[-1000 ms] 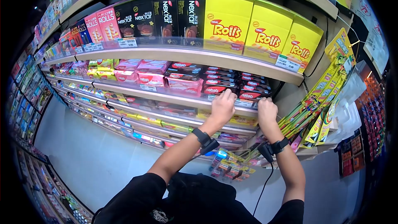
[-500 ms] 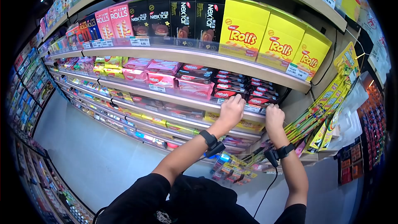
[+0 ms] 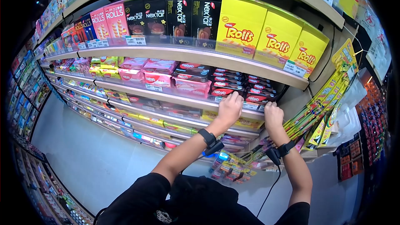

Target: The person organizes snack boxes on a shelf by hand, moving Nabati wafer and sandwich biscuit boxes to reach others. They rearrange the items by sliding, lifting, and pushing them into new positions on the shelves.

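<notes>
Shifted slightly leftward in view since the earlier frame, along with the wood-edged shelf (image 3: 185,99): left hand (image 3: 230,110) and right hand (image 3: 273,114), placed nearly alike against it. Curled fingers at the white-labelled clear plastic shelf strip (image 3: 251,106); impossible to tell the state of the grip, whether clenched or merely resting. Just behind, stacked on the shelf: glossy black-and-red rectangular Nabati packets (image 3: 225,92). Above: tall yellow cardboard Rolls boxes (image 3: 241,27).
</notes>
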Tool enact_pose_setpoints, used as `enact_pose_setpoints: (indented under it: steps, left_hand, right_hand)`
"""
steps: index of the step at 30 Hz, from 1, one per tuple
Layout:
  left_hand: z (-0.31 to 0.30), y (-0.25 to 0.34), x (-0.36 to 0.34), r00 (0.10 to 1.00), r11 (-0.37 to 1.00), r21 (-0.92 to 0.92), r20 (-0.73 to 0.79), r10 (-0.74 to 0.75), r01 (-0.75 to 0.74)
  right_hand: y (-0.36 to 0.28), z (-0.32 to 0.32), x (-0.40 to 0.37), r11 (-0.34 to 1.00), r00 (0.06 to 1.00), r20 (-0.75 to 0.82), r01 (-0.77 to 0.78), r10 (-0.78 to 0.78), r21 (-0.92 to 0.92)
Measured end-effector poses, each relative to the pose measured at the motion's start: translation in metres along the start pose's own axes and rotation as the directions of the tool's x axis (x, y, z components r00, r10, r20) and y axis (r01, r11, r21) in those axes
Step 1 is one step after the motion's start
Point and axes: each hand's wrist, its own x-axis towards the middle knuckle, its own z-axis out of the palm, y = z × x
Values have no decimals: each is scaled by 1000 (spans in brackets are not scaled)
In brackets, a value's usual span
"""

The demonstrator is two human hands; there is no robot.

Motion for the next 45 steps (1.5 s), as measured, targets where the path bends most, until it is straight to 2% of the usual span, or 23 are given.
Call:
enact_pose_setpoints:
  steps: [17, 22, 24, 27, 34, 36, 39, 42, 45]
  left_hand:
    - [0, -2, -2, 999, 999, 24, 13, 32, -32]
    - [-3, -3, -3, 996, 993, 83, 48, 76, -80]
    - [-8, -2, -4, 993, 993, 55, 61, 104, -108]
    - [-22, -6, -3, 989, 989, -26, -11, 145, -146]
    - [-79, -42, -4, 987, 974, -161, -15, 161, -161]
    - [-103, -59, -5, 987, 972, -176, -35, 155, -159]
    - [-137, -93, -11, 990, 977, -166, -75, 119, -131]
    - [-172, -122, -19, 987, 976, -188, -134, 86, -110]
    - [-210, -153, -31, 984, 974, -187, -146, 102, -129]
  right_hand:
    - [-2, 6, -5, 998, 995, 83, -50, 47, 40]
    - [-6, 14, -9, 997, 996, 40, -74, 73, 11]
    - [-2, 14, -9, 998, 997, 70, -47, 44, 50]
    - [0, 7, -6, 989, 983, 162, -101, 82, 109]
    - [-7, -8, -4, 976, 960, 263, -144, 97, 165]
    - [-13, -6, -7, 966, 959, 226, -208, 170, 156]
    - [-32, -41, 7, 972, 951, 301, -130, 68, 193]
    - [-79, -72, 28, 972, 981, 191, -67, 24, 227]
    - [-146, -129, 57, 925, 990, 123, 14, -65, 381]
